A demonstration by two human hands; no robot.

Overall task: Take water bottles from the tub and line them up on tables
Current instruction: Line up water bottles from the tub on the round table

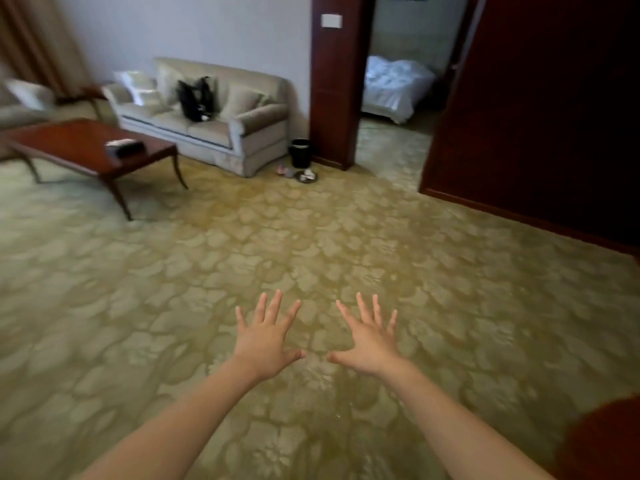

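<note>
Beige sofa against wall — black bag on seat; black bin beside sofa arm.

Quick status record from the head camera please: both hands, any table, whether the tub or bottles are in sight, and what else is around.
left hand: open, fingers spread, holds nothing
right hand: open, fingers spread, holds nothing
tub: not in view
water bottles: none in view
table: low reddish-brown wooden coffee table, far left, with a dark flat box on it
seating: beige fabric sofa with a black bag on it
near sofa: black waste bin
floor: patterned olive-gold carpet
</note>
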